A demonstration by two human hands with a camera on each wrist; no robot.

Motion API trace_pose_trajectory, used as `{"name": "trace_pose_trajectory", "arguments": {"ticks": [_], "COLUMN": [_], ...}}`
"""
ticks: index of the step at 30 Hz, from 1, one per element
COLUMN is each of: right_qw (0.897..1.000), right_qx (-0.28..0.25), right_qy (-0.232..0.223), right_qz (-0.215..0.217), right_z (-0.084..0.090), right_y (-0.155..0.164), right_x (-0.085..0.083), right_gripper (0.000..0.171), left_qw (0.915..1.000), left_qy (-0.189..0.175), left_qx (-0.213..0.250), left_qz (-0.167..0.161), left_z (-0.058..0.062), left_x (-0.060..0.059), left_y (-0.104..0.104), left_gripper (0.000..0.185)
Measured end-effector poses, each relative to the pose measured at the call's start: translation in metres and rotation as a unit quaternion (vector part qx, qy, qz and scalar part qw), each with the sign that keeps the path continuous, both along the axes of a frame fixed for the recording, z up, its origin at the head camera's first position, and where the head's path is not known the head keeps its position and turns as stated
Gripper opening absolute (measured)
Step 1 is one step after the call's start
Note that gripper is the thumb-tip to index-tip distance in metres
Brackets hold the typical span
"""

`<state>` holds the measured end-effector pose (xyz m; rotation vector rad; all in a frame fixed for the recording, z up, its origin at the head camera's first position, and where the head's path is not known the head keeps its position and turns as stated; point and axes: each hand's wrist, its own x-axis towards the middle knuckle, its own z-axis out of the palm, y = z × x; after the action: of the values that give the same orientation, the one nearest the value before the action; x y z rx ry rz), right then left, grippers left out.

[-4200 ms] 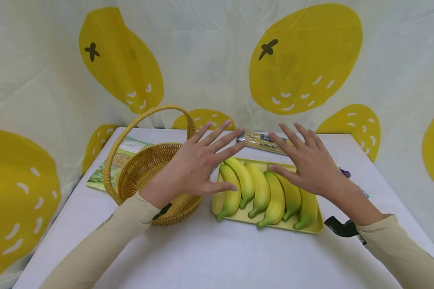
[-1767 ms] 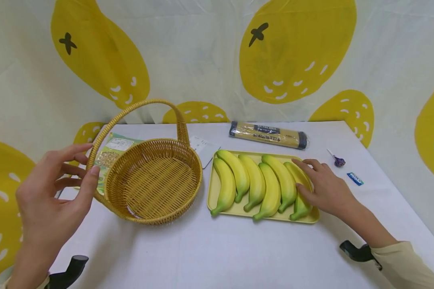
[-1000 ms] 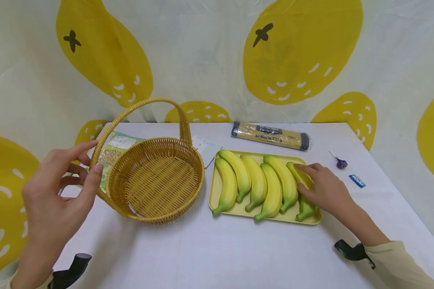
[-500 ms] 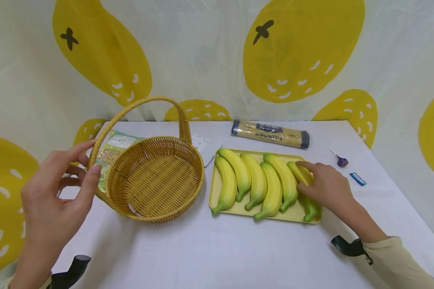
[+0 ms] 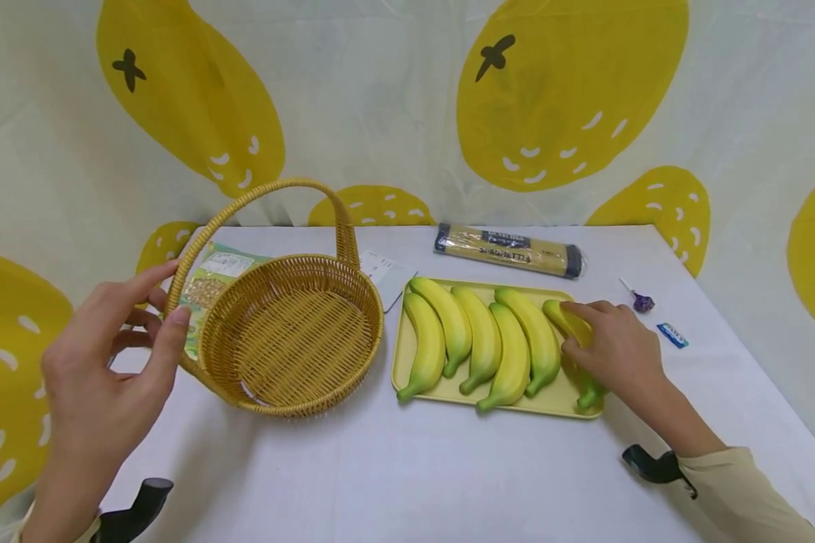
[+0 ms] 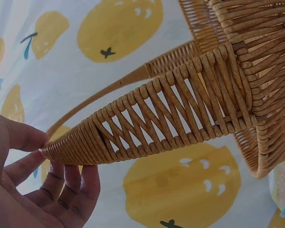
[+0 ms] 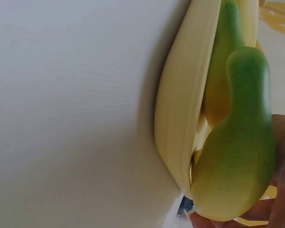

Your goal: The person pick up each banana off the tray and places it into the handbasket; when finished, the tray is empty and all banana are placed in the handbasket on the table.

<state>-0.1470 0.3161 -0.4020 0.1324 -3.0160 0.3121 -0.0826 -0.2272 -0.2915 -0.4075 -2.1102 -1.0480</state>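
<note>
My left hand [image 5: 105, 369] holds the near side of the handle of a wicker basket [image 5: 306, 347] between thumb and fingers. In the left wrist view, the fingertips touch the woven handle [image 6: 78, 145]; the basket's inside is bare. My right hand [image 5: 621, 351] grips the rightmost banana [image 5: 570, 320] on a pale yellow tray [image 5: 560, 403], covering its middle. Up close in the right wrist view, that banana [image 7: 235, 156] shows its green end above the tray edge [image 7: 180, 104]. Several other yellow-green bananas [image 5: 478, 339] lie side by side on the tray.
Behind the tray lies a spaghetti pack [image 5: 509, 250]. A lollipop [image 5: 641, 303] and a small blue packet [image 5: 672, 335] are on the right. A green printed bag [image 5: 220, 268] and a white card [image 5: 383, 275] lie partly behind the basket.
Both hands were first spread in the air. The left went to the basket handle, the right to the rightmost banana. That banana has since shifted slightly right, away from its neighbour.
</note>
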Motion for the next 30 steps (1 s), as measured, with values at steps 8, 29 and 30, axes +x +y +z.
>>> {"name": "trace_pose_trajectory", "arguments": {"ticks": [8,29,30], "right_qw": [1.000,0.996,0.995], "right_qx": [-0.001,-0.011,-0.012], "right_qy": [0.012,0.090,0.092], "right_qz": [0.003,0.020,0.024], "right_z": [0.001,0.036,0.038], "right_y": [-0.001,-0.015,-0.017], "right_x": [-0.004,-0.014,-0.015], "right_gripper": [0.052,0.048,0.048], "left_qw": [1.0000,0.9998,0.9998], "left_qy": [0.008,0.005,0.004], "left_qx": [-0.002,-0.011,-0.009], "left_qz": [0.000,-0.015,-0.015], "left_z": [0.003,0.002,0.002], "left_x": [0.002,0.001,0.001], "left_y": [0.005,-0.001,-0.002], "left_gripper": [0.042,0.047,0.047]}}
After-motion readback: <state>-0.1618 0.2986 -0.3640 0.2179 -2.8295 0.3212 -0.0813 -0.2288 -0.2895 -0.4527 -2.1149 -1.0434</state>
